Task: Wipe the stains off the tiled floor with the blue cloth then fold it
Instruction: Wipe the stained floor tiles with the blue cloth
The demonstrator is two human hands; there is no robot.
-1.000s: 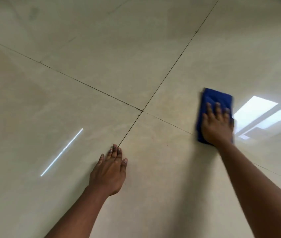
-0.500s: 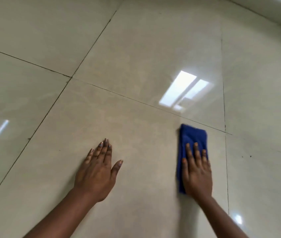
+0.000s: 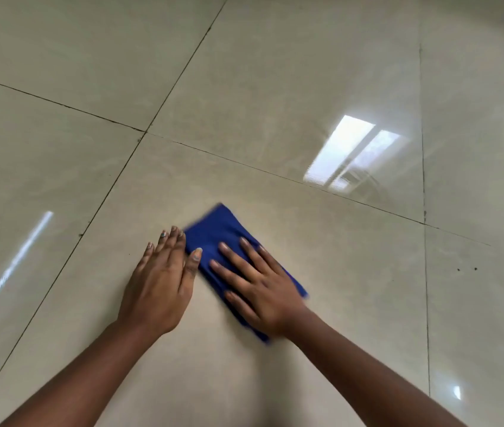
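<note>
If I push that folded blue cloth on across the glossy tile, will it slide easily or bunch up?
The folded blue cloth probably slides easily: the glossy beige tiled floor mirrors a window. It looks soft and limp, so an edge push would likely bunch it; the right hand lying flat on top suits it better. The left hand touches its edge.

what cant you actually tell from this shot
Head view only:
- Blue cloth: middle hidden under the right hand; edges motion-blurred, so the fold count is unclear.
- Floor beneath the cloth: covered.
- Dark specks: too small to identify.
- Left hand: cloth contact unclear.
</note>
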